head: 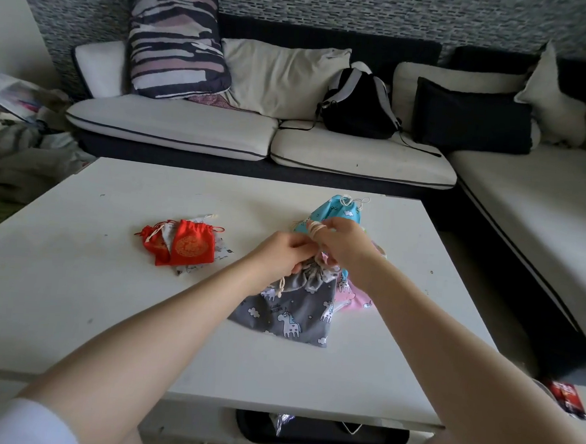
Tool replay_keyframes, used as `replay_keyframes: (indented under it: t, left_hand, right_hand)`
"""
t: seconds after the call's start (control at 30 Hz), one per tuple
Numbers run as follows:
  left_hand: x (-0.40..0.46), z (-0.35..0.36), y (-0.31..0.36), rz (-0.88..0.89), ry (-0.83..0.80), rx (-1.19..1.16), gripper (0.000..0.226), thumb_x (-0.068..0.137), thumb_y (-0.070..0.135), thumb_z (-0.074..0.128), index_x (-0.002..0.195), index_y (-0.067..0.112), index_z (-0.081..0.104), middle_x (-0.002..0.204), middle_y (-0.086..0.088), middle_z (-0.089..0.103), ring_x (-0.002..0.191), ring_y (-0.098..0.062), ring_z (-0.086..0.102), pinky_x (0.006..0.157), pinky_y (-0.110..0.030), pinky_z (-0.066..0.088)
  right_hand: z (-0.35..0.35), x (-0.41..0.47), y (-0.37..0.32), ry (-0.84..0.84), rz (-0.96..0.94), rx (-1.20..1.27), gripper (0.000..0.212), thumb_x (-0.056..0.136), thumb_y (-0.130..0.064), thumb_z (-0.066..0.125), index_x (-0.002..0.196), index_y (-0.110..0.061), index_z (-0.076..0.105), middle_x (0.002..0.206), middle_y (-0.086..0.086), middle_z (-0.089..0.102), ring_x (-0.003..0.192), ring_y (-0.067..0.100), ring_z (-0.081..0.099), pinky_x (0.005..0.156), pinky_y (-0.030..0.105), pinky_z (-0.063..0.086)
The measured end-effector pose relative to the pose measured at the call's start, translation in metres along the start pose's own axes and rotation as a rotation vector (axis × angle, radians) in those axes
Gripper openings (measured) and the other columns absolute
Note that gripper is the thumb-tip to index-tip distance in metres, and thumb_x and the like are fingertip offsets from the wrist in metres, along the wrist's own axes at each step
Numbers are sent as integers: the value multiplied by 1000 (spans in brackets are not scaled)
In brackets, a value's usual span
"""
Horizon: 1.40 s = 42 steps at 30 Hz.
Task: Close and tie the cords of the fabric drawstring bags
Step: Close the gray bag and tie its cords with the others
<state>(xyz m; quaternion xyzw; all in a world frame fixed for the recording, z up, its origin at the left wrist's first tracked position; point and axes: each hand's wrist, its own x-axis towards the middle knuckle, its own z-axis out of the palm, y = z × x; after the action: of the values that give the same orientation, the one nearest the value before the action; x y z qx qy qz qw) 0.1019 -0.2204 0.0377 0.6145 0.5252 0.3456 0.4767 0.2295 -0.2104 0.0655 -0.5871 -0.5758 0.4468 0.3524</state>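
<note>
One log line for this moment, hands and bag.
left hand grips grey unicorn bag neck | right hand loops cord round fingers | knot unfinished

White low table (149, 192) before cushioned corner sofa (357, 157); grey mosaic wall (366, 10) behind; black backpack (358, 105) on seat.

Dim, soft daylight; faint shadows; wide-angle bending at edges (corners blurred); no glare.

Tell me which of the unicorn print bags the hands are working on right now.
The grey unicorn bag, nearest the person; both hands grip its gathered mouth. The blue one lies beyond, the pink one underneath.
</note>
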Motion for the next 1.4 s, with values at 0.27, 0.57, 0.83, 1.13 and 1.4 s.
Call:
replay_keyframes:
  t: [0.27,0.57,0.83,1.13,1.4]
  left_hand:
    - [0,-1,-5,-19,-127,-220,21,97,16,43,80,15,54,58,1,26,46,-9,22,45,-22,16]
    - [1,-7,-7,-214,-211,-696,33,98,20,33,69,15,48,51,5,36,48,-11,44,57,-27,35]
    - [0,-5,-7,-175,-16,274,32,96,24,31,74,11,50,56,-3,45,54,-20,43,59,-28,35]
    - [-18,2,2,25,-132,753,41,96,26,29,64,5,45,70,-6,39,68,-26,42,63,-31,30]
    - [-13,-7,-14,-127,-168,201,30,95,25,34,68,13,38,60,-1,38,52,-15,39,59,-31,32]
  right_hand:
    - [-16,3,-2,-235,-37,50,8,92,-8,53,88,-5,60,59,5,52,52,15,42,48,20,35]
    - [-27,13,19,13,249,520,24,96,-6,33,91,-2,56,37,-9,32,32,7,25,47,23,27]
    - [-27,11,-19,132,-27,-9,49,96,-27,37,55,-14,58,62,3,49,52,13,38,51,26,33]
    - [-5,10,-42,-87,62,114,36,90,-8,37,63,-8,60,44,0,60,44,11,51,43,18,41]
    - [0,19,-23,-23,33,-195,31,89,-11,52,120,-10,56,102,5,54,78,18,53,72,30,47]
